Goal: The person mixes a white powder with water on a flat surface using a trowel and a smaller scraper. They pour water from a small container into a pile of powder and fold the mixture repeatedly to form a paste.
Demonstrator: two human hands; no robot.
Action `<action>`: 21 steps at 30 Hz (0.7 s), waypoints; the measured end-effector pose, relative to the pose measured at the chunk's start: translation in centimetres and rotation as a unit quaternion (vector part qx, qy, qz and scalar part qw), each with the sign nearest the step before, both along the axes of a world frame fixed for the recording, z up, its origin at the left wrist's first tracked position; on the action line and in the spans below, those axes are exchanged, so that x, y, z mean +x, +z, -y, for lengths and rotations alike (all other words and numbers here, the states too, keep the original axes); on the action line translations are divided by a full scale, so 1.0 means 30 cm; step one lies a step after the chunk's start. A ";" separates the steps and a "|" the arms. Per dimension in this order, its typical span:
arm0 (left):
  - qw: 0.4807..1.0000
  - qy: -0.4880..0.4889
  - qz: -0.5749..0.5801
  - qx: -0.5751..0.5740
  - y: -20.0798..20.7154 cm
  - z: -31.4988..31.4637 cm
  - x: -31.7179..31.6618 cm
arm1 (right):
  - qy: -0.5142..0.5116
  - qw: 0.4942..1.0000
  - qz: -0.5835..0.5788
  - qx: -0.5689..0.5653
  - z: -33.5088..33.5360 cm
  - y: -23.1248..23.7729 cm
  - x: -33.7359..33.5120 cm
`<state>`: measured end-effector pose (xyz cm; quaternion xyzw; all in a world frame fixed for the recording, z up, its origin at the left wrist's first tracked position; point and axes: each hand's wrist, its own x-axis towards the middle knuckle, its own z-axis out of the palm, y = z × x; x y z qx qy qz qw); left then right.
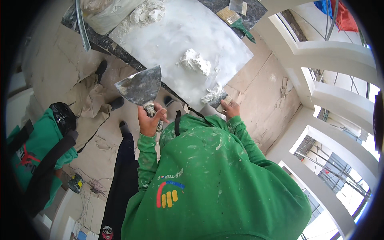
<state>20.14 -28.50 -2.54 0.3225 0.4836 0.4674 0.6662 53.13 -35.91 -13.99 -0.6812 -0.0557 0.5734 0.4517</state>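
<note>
My left hand (149, 120) is closed round the handle of a wide putty knife (141, 86), whose grey blade is raised just off the near left edge of a white board (160, 44). My right hand (231, 109) grips a smaller putty knife (216, 97) low over the board's near corner. White paste clings to that smaller blade. A lump of white paste (195, 62) sits on the board a little beyond it, and a larger heap (147, 13) lies at the far left. Thin white smears cover much of the board's surface.
The board rests on a dark tabletop (260, 9). A green-handled brush (240, 26) and another scraper (239, 6) lie at its far right; a white bag (112, 18) stands far left. A person in green (44, 136) is at the left. Window openings (320, 156) line the right.
</note>
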 end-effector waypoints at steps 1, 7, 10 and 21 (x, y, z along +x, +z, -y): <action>1.000 -0.008 -0.003 -0.002 -0.002 0.000 -0.016 | 0.023 0.998 0.062 -0.017 -0.011 -0.009 -0.033; 0.999 -0.044 0.001 -0.007 -0.053 0.029 -0.128 | 0.047 0.955 0.280 0.087 -0.502 -0.094 -0.109; 1.000 -0.017 -0.002 0.010 -0.043 0.050 -0.173 | 0.190 0.826 0.509 0.147 -0.675 0.237 -0.176; 0.997 0.006 0.065 0.029 -0.052 0.077 -0.234 | 0.344 0.758 0.526 0.174 -0.647 0.397 -0.131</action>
